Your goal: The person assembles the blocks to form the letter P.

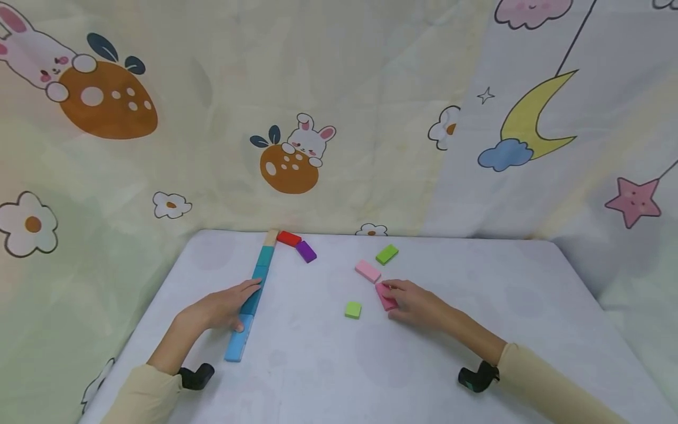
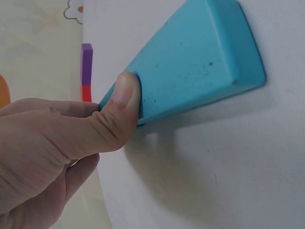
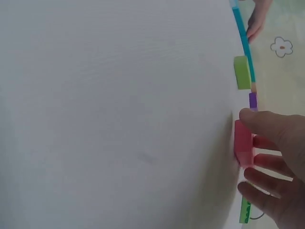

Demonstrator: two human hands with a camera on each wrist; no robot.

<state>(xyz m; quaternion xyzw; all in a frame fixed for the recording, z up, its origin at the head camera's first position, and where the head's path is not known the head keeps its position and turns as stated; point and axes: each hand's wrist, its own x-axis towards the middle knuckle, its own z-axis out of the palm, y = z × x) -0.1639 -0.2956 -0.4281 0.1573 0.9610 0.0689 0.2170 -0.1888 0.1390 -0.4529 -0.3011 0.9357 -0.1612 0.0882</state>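
A straight row of wooden-looking blocks runs up the left of the table, from a light blue block through teal blocks to a tan one at the far end. My left hand rests on this row. Its thumb lies on the light blue block in the left wrist view, and its fingertips touch a teal block. Right of centre, my right hand holds a dark pink block between thumb and fingers, close to the tabletop. A light pink block lies just beyond it.
A red block and a purple block angle off the row's far end. One green block lies behind the light pink one; a small light green block sits left of the right hand. A printed cloth hangs behind the table.
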